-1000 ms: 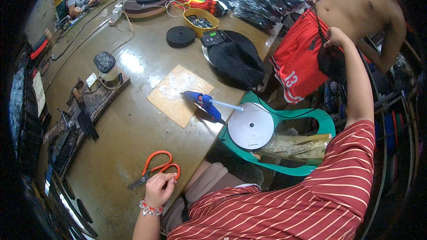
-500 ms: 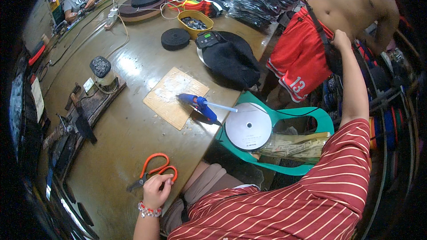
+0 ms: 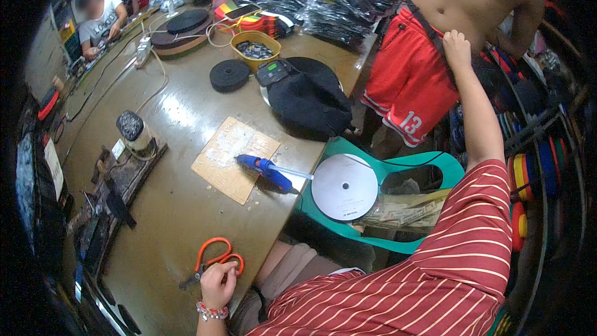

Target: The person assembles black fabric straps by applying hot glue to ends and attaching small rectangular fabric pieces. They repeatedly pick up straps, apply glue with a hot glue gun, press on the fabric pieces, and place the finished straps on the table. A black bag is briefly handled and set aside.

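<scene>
My right arm reaches out to the far right, and my right hand [image 3: 457,48] is closed around a black strap [image 3: 429,25]. The strap slants up to the hand of a person in red shorts [image 3: 407,74] standing beside the table. Near the front edge of the table, my left hand [image 3: 217,285] is loosely closed, fingers curled against orange-handled scissors [image 3: 214,255]. Whether those fingers grip anything is hidden. The scissors lie flat, dark blades pointing left.
A blue glue gun [image 3: 264,171] lies on cardboard [image 3: 227,155]. A green chair [image 3: 404,246] beside the table holds a white reel [image 3: 344,186]. Black cloth [image 3: 311,102], a black webbing roll [image 3: 229,76] and a yellow tub [image 3: 273,56] stand farther back. A wooden block with tools [image 3: 118,193] lies left.
The whole view has shifted slightly. My right hand has turned so its knuckles face up, still on the strap. My left hand stays by the scissors.
</scene>
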{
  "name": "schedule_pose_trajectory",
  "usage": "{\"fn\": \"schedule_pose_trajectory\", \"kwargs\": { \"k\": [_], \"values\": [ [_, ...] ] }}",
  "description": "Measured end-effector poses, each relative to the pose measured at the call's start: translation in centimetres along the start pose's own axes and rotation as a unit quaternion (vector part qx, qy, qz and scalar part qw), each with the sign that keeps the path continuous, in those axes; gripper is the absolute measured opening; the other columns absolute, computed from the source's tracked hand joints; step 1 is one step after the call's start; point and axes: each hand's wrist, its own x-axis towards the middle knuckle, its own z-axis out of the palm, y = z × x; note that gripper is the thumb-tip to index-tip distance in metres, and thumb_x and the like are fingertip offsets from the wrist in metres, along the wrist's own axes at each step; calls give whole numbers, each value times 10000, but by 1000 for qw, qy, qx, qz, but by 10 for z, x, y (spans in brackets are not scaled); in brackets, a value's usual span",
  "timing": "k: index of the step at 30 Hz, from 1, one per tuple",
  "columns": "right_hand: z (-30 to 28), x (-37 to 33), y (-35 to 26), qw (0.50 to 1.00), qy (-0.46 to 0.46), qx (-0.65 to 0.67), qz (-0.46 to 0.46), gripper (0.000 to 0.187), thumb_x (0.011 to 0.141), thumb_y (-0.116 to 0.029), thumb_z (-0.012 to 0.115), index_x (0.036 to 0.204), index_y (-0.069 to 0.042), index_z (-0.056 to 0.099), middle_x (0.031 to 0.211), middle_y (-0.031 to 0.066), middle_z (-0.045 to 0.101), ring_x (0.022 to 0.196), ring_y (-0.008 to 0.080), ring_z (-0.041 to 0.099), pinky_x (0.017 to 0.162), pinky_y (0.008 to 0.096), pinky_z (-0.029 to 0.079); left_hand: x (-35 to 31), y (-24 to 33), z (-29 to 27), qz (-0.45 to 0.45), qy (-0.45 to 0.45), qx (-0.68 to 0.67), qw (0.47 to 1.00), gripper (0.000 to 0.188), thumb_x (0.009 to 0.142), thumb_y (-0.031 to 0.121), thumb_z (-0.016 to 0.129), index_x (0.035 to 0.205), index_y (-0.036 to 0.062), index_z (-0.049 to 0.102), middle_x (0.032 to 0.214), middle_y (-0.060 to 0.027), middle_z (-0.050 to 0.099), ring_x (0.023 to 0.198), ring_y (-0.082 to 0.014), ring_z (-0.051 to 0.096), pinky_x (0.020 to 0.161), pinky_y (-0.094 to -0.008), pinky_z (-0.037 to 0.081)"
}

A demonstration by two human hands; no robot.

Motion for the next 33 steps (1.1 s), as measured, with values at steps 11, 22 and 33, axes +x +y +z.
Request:
{"fn": "schedule_pose_trajectory", "kwargs": {
  "k": [11,22,33],
  "values": [
    [-8,15,-1,988,-108,53,99,207,875,-175,525,907,-123,722,935,87,704,882,278,669,738,420,522,-2,1,0,-12,9,1,1000,123,801,-26,613,907,17,658,697,-83,649,612,-200,636,557,-303,497],
    [-11,-46,8,926,130,267,234,150,823,-192,633,879,-66,574,912,142,616,880,340,616,764,443,508,-2,-1,1,-15,14,-6,1000,109,811,-21,614,902,16,662,709,-81,652,612,-190,643,542,-294,500],
    [-40,-80,4,901,-159,273,298,353,830,-398,614,898,-52,638,946,188,680,914,353,661,778,477,517,-5,1,-5,3,1,-20,1000,124,813,-32,600,915,9,657,733,-96,656,639,-206,644,579,-311,504]
  ]
}}
